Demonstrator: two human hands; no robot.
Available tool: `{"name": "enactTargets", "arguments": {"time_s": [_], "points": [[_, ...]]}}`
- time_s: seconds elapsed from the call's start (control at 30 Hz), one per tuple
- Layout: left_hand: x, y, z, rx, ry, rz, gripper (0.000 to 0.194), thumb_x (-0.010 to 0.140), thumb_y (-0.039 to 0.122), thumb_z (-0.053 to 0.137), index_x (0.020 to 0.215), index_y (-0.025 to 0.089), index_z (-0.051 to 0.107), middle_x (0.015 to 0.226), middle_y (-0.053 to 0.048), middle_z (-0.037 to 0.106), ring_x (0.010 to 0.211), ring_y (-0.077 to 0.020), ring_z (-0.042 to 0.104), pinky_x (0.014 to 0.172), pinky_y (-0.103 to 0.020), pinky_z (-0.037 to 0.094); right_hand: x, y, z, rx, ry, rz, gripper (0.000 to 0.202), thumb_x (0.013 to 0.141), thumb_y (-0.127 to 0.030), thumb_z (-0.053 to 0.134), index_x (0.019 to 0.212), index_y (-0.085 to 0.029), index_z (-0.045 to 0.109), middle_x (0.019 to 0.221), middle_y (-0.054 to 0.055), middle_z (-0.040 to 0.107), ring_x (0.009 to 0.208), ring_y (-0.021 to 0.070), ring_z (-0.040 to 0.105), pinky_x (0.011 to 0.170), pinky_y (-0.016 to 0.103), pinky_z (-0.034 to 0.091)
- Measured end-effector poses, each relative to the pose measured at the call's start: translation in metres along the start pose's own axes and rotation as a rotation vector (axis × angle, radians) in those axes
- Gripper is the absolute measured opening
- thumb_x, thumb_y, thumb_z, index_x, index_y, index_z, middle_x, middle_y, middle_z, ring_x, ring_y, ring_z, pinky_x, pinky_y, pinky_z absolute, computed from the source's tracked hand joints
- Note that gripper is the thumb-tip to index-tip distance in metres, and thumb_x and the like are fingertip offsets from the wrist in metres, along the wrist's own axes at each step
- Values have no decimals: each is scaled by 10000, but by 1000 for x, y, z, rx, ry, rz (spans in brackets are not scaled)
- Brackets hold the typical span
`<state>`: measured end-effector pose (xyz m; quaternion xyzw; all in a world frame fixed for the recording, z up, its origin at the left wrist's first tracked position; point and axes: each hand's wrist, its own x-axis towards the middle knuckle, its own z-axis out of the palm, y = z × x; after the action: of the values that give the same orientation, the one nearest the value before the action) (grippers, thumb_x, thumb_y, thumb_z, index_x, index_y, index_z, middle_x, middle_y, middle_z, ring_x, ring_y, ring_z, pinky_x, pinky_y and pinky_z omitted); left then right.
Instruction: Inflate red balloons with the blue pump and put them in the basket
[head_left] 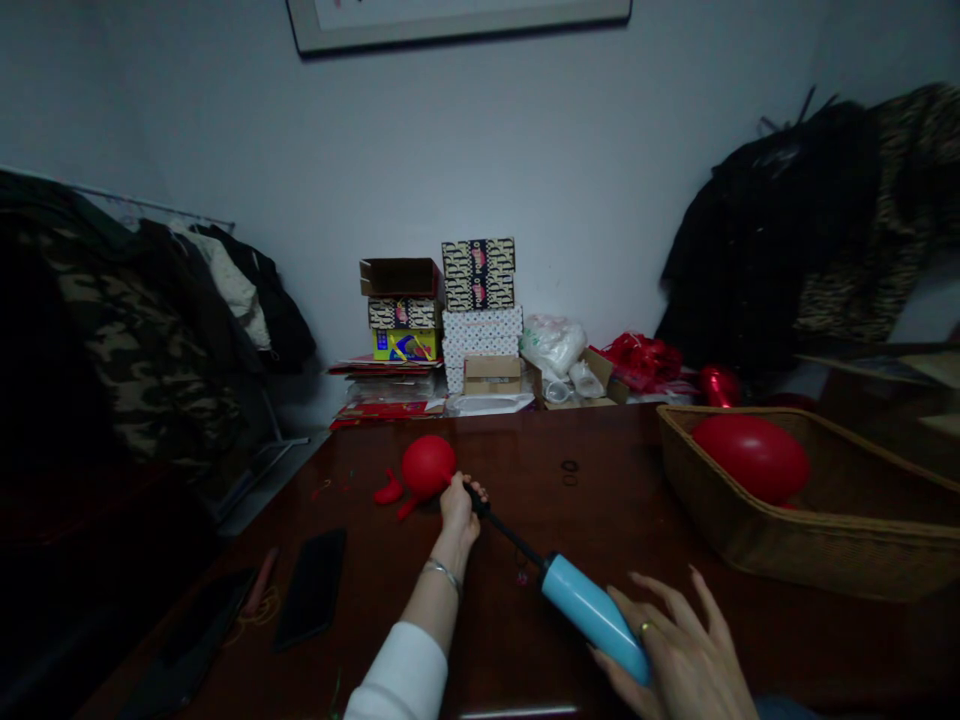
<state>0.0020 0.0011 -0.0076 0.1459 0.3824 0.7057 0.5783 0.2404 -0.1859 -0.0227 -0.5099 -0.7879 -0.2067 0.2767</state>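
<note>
A partly inflated red balloon is at the fingers of my left hand, which is closed around the black end of a balloon pump near the balloon's neck. The neck itself is mostly hidden by the fingers. A thin black rod joins that end to the pump's light blue barrel. My right hand has the barrel's near end between thumb and palm, with several fingers stretched out above it. Beside the inflated balloon lies a limp red balloon on the dark table.
A wicker basket holding a large red balloon stands at the right. Two dark flat devices, one a tablet-like slab, lie at the left. Two small rings lie mid-table. Stacked boxes stand behind.
</note>
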Motion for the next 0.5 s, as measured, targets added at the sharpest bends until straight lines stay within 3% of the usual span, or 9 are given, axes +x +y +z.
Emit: {"name": "enactTargets", "arguments": {"time_s": [0.2,0.5], "points": [[-11,-9,8,14,-18,-10,211,864,205,436,656,169,436,452,33,441,373,-88,443,398,-188,332,15,-12,-5,18,-19,48,398,764,-469,611,1070,-214,616,941,16,708,1020,271,573,1077,568,60],[-26,-27,17,-5,-32,-48,208,856,227,479,659,165,452,490,2,480,407,-118,496,409,-217,389,62,-44,0,70,-98,250,345,720,-347,654,1014,-166,658,832,61,707,1021,282,567,1082,559,122]]}}
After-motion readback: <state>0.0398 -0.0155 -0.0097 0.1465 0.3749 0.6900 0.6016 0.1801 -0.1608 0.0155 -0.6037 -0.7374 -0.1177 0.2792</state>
